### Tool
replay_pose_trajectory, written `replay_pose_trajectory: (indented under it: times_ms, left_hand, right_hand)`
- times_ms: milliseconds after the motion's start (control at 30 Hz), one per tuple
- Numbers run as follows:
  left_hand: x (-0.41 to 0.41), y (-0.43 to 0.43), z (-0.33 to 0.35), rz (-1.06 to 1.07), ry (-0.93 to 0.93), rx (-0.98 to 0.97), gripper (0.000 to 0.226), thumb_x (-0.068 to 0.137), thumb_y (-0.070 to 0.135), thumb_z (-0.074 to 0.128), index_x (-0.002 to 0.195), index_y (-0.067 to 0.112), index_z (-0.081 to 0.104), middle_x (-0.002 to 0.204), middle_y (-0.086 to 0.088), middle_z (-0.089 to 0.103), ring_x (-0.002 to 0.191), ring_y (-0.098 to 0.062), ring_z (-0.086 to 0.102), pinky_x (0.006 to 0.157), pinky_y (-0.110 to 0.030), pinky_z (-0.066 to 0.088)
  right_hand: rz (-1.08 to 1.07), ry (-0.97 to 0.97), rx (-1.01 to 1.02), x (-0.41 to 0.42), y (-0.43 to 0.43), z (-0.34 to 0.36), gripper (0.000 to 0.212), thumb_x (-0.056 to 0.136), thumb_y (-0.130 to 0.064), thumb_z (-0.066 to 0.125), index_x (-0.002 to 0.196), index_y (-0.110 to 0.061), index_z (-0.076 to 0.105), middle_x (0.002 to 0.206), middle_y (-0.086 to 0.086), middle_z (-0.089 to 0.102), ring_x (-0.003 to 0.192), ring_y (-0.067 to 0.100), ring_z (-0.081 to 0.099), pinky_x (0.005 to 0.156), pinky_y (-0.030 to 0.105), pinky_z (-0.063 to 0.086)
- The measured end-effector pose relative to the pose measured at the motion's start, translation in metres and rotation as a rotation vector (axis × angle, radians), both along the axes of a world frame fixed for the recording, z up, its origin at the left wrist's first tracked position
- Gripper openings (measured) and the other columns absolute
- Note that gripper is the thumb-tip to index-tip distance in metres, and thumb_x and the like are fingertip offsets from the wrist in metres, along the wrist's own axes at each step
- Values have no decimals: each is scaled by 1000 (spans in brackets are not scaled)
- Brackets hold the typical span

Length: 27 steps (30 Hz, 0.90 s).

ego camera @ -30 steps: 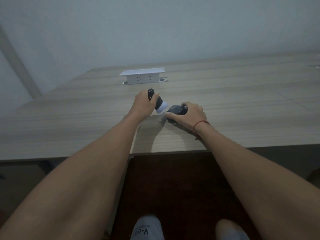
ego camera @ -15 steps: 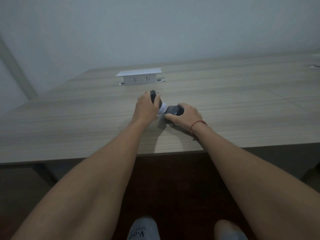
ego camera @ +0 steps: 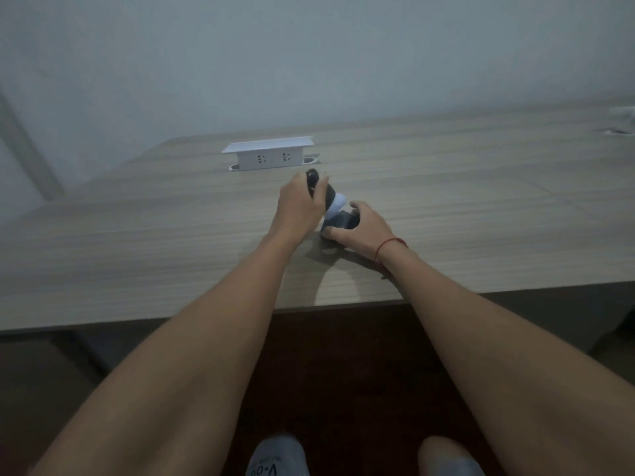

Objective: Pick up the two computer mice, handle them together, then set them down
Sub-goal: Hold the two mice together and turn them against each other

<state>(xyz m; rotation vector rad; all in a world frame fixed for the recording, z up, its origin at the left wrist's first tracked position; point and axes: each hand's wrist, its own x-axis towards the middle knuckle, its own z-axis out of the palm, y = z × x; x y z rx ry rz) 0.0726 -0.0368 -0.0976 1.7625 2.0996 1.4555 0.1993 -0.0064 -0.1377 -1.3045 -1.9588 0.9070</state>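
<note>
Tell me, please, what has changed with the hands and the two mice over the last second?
Little has moved. The left hand has kept its grip on the tilted black-and-white mouse and brought its white end against the dark mouse, which the right hand still holds low at the table. The white socket box stayed put.

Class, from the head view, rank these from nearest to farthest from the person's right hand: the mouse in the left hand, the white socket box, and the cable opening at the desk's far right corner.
1. The mouse in the left hand: just left of the right hand.
2. The white socket box: farther back, to the left.
3. The cable opening: far right corner of the desk.
</note>
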Motion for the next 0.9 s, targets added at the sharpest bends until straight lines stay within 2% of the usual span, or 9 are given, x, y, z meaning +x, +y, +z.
replay_pose_trajectory:
  times_ms: [233, 333, 433, 567, 633, 700, 767, 833, 900]
  left_hand:
    - [-13, 8, -1, 125, 203, -167, 40, 96, 35, 50, 106, -3, 58, 108, -25, 64, 101, -40, 59, 77, -35, 44]
    - [-15, 7, 5, 71, 208, -145, 38, 96, 33, 51, 104, -3, 59, 101, -21, 62, 91, -33, 56, 72, -30, 36]
    - [-13, 5, 7, 6, 197, -149, 34, 96, 34, 51, 101, 1, 58, 91, -11, 55, 83, -23, 49, 71, -30, 36]
    - [-11, 5, 11, -55, 197, -90, 28, 95, 34, 53, 88, 7, 56, 86, -9, 56, 80, -24, 52, 68, -30, 38]
    - [-13, 6, 8, -50, 204, -97, 27, 95, 33, 53, 90, 6, 57, 86, -8, 56, 79, -22, 51, 69, -29, 37]
    - [-20, 9, -2, -18, 248, -200, 31, 95, 33, 53, 97, 3, 60, 91, -10, 60, 84, -25, 56, 72, -31, 43]
    - [-29, 11, -9, 17, 251, -250, 33, 95, 35, 52, 97, 3, 62, 96, -15, 65, 88, -30, 61, 75, -33, 48]
    - [-27, 10, -5, 20, 147, -142, 33, 95, 35, 53, 95, 3, 62, 92, -13, 64, 83, -27, 60, 72, -31, 45]
    - [-18, 9, 6, -15, 47, -5, 30, 95, 32, 54, 86, 5, 63, 82, -9, 61, 76, -23, 55, 68, -29, 41]
  right_hand:
    - [28, 46, -12, 4, 8, 0, 100, 65, -49, 78, 146, -20, 28, 145, 10, 43, 126, 28, 48, 103, 47, 45]
    - [41, 52, -14, 4, 9, -1, 100, 64, -51, 78, 146, -21, 28, 145, 9, 43, 125, 28, 48, 102, 48, 46]
    - [47, 52, -12, 5, 10, -2, 99, 65, -50, 77, 145, -21, 28, 144, 9, 43, 124, 28, 48, 102, 47, 46]
    - [63, 44, -3, 4, 11, -3, 95, 68, -47, 76, 146, -21, 27, 143, 9, 44, 120, 25, 49, 99, 43, 47]
    - [79, 52, -5, 6, 11, -2, 94, 70, -45, 76, 146, -21, 27, 145, 8, 42, 122, 25, 48, 100, 42, 46]
    - [98, 65, -12, 9, 12, 0, 91, 72, -41, 77, 146, -18, 29, 146, 9, 42, 124, 26, 47, 99, 40, 46]
    - [117, 47, 7, 11, 12, 1, 82, 73, -40, 76, 141, -15, 38, 140, 9, 47, 117, 22, 50, 91, 32, 47]
    - [135, 20, 24, 12, 12, 2, 65, 75, -38, 75, 130, -14, 49, 126, 7, 54, 101, 15, 52, 74, 21, 44]
    - [147, 30, 4, 13, 14, 2, 59, 76, -37, 74, 127, -16, 52, 114, 1, 53, 95, 12, 51, 64, 16, 38]
